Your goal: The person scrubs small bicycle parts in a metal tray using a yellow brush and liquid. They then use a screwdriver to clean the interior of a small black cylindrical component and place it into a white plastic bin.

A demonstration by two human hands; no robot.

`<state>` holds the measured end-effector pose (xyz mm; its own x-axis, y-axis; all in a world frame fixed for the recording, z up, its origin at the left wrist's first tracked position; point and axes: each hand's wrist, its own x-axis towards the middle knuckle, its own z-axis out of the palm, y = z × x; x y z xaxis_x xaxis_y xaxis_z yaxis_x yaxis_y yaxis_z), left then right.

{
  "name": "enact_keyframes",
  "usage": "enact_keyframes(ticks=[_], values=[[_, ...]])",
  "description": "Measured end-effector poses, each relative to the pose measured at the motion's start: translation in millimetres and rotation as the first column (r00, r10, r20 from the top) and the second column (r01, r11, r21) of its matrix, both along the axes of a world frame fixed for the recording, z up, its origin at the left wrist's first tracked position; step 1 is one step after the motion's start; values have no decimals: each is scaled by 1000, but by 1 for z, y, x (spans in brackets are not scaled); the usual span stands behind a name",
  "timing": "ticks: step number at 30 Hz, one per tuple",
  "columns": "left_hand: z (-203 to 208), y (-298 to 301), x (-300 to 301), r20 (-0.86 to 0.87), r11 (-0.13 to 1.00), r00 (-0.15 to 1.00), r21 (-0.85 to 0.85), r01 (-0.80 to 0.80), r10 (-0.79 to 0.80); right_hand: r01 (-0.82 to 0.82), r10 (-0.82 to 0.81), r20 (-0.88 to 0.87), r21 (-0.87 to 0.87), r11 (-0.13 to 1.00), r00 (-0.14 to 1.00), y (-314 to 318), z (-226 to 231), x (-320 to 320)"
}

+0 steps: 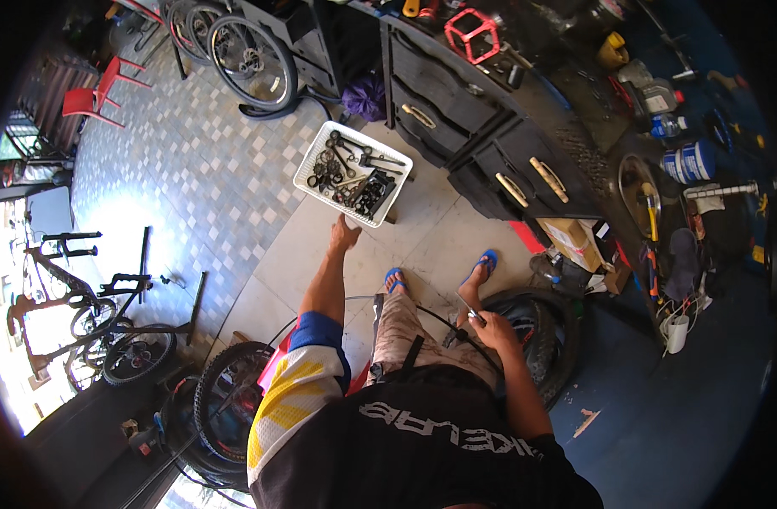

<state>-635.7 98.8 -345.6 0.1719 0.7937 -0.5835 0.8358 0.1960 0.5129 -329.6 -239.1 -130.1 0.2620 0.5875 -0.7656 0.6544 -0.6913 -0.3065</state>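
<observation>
A white plastic basket (303, 176) stands in front of me, full of small metal bike parts and dark tools (354, 174). My left hand (345, 234) reaches to its near edge. The index finger points at the rim and the thumb is apart; whether they touch the basket is hard to tell. Beside my right knee, my right hand (497, 331) is closed round a small slim metal tool (476, 316) whose exact kind I cannot make out. A thin black curved line (435, 314), perhaps a cable or tyre, crosses over my legs.
Dark wooden cabinets (456, 93) with pale handles stand ahead to the right, below a cluttered worktop. A red pedal (472, 36) lies on top. Tyres (537, 339) rest by my right leg, and wheels (227, 394) by my left. A bike frame (75, 288) is at far left.
</observation>
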Motion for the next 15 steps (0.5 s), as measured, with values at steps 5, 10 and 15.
enact_keyframes(ticks=[5,10,15], values=[[28,-59,36,60,996,998,-80,-26,30,106,-106,-10,223,969,994,13,31,52],[124,-96,157,364,982,913,111,155,-185,230,-287,-17,644,730,958,10,66,129],[282,-110,329,533,873,703,398,282,-471,352,-469,-146,851,389,871,-22,93,200]])
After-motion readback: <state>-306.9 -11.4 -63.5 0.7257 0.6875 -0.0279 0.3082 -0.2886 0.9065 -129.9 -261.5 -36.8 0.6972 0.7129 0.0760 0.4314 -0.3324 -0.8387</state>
